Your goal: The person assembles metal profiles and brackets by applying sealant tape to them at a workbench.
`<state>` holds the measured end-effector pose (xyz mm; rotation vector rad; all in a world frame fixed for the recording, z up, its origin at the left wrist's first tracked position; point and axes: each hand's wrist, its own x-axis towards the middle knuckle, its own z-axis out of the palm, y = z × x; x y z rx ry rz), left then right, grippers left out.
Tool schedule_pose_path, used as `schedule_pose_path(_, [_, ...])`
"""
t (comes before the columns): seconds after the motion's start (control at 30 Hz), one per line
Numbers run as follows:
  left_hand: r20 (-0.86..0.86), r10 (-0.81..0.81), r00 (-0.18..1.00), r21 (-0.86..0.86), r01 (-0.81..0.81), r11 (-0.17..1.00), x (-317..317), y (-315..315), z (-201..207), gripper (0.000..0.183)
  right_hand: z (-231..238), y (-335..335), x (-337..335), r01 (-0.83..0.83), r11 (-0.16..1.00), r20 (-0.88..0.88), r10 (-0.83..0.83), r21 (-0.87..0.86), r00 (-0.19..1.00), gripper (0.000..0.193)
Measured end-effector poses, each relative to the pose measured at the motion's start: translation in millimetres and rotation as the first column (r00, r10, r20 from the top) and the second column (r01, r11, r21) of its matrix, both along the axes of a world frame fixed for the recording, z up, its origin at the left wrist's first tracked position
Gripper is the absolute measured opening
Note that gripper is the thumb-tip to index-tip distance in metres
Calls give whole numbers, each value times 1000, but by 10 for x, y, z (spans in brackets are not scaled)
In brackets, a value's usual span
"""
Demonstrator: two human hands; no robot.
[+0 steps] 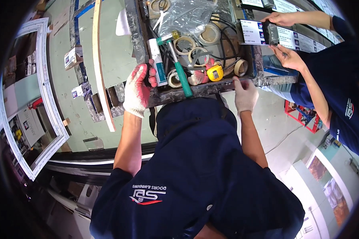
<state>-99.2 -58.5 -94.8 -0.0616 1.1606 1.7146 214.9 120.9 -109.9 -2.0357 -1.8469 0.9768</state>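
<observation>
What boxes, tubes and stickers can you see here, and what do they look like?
White tube with teal label: in the tool tray, beside the left hand.
White label sheets with blue print: top right, by a co-worker's hands.
Small white-and-blue box: left, on the pale green surface.
Another small white box: below it, near the tray's corner.

Navy short-sleeved shirt; red-and-white glove on left hand (137,89), pale glove on right hand (245,95).

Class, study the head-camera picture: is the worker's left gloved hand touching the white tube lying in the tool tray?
Touching. The head view shows the left hand, in a red-and-white glove, with its fingers curled against the lower end of the white tube, no gap between them, at the tray's near edge.
</observation>
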Motion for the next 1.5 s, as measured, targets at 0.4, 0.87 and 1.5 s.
schedule_pose_path(0.4, [383, 15, 924, 202, -100, 974, 418, -11, 10, 35, -715, 417, -1643, -308, 897, 142, 366, -317, 920, 48])
schedule_pose_path(0.87, [284, -117, 952, 78, 99, 992, 513, 370, -42, 29, 471, 215, -1139, -726, 535, -742, 246, -433, 624, 26])
schedule_pose_path(1.5, [390, -179, 903, 184, 115, 976, 695, 324, 114, 27, 401, 111, -1171, -585, 703, -538, 334, -406, 774, 38])
